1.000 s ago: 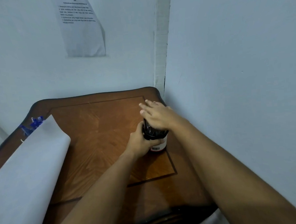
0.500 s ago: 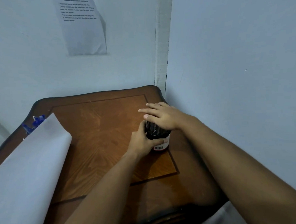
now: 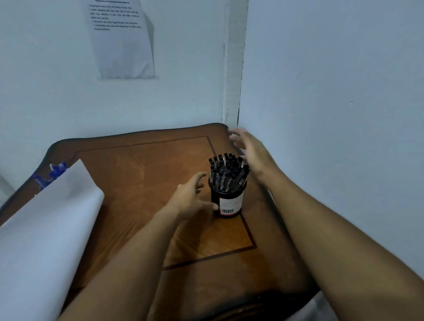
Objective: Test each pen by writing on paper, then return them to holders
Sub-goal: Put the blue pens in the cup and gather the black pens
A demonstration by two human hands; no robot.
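Left hand (image 3: 192, 198) fingers loosely spread, thumb touching the one pen holder (image 3: 229, 203); right hand (image 3: 252, 151) open, blurred, holding nothing. Black pens (image 3: 227, 173) too many to count; one paper sheet (image 3: 38, 233).

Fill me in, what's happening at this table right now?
A person is working with a black pen holder packed with black pens, standing upright on a wooden table. The left hand is open beside the holder, thumb near its base. The right hand is open just past the pens, holding nothing. A large white paper sheet lies at the table's left, blue pens behind it. No pen is out for testing yet.
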